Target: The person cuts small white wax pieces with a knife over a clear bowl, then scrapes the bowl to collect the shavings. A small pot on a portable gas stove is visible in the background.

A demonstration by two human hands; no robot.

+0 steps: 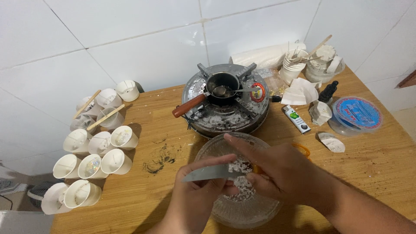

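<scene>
My left hand (197,195) grips a metal knife (207,173), its blade pointing left, over a clear glass bowl (242,212) of white wax flakes. My right hand (277,171) holds a lump of white wax (237,167) against the blade, index finger stretched out over it. Both hands hover above the bowl on the wooden table (164,130).
Behind the bowl stands a gas stove (225,115) with a small dark pot (222,83) that has a wooden handle and a spoon in it. Several white cups with wicks (93,147) cluster at the left. At right: a round lidded tub (357,113), paper cups (294,65), a small tube (297,118).
</scene>
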